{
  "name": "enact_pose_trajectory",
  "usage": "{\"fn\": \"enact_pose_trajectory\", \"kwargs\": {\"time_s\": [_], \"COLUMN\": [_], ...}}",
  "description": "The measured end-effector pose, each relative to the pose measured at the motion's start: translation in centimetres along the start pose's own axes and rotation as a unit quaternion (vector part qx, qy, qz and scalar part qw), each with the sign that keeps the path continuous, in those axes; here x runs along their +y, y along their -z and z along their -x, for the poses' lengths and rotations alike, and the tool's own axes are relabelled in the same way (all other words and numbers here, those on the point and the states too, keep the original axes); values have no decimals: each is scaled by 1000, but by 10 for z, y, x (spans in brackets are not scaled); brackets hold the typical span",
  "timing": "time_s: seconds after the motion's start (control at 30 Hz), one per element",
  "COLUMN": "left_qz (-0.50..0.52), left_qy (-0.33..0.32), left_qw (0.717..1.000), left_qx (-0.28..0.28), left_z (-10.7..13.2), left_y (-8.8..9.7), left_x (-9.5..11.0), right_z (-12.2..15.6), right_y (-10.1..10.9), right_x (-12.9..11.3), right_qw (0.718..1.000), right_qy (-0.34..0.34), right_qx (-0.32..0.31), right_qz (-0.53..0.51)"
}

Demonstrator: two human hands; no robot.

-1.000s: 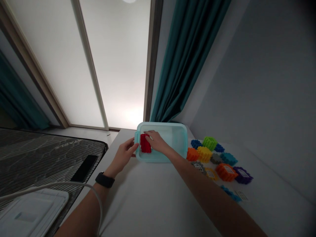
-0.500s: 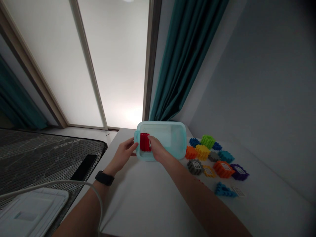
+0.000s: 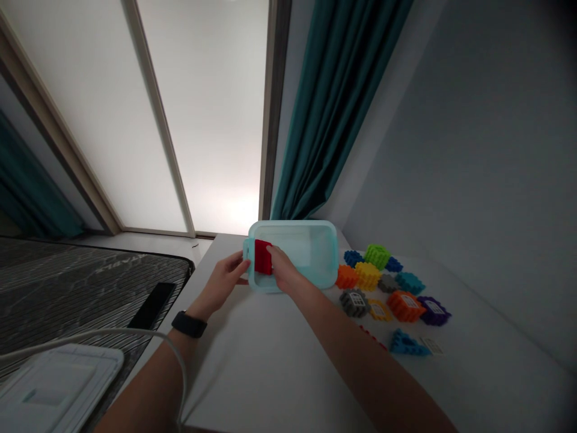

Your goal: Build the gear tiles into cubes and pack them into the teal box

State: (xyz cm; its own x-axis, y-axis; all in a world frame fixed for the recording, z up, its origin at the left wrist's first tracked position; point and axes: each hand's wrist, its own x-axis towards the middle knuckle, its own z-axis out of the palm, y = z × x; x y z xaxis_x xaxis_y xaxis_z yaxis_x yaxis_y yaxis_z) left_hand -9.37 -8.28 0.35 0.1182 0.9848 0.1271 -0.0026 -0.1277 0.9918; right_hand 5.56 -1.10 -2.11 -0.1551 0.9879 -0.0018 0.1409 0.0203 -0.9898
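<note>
A pale teal plastic box (image 3: 315,231) sits on the white table (image 3: 279,361) near its far edge. A red toothed block (image 3: 262,257) stands in the box's left end. My right hand (image 3: 283,273) reaches over the near rim, its fingers closed against the red block. My left hand (image 3: 226,278), with a black watch on its wrist, rests on the box's left wall, fingers curled on the edge.
Several coloured toothed blocks lie right of the box: orange (image 3: 347,276), yellow (image 3: 367,275), green (image 3: 377,255), grey (image 3: 354,301), purple (image 3: 433,310), blue (image 3: 407,343). A teal curtain (image 3: 333,108) hangs behind. A dark mattress (image 3: 76,288) and a white lid (image 3: 54,385) lie to the left.
My right hand has drawn back from inside the box to its near rim, still on the red block. The left hand stays on the box's left wall.
</note>
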Motion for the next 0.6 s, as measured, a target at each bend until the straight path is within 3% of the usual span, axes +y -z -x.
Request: {"fn": "enact_pose_trajectory", "kwargs": {"time_s": [0.6], "left_qz": [22], "left_qy": [9], "left_qw": [1000], "left_qx": [-9], "left_z": [1], "left_y": [0], "left_x": [-2], "right_z": [17], "right_y": [15], "right_x": [-9], "right_qw": [997], "right_qy": [-40], "right_qx": [30], "right_qz": [-58]}}
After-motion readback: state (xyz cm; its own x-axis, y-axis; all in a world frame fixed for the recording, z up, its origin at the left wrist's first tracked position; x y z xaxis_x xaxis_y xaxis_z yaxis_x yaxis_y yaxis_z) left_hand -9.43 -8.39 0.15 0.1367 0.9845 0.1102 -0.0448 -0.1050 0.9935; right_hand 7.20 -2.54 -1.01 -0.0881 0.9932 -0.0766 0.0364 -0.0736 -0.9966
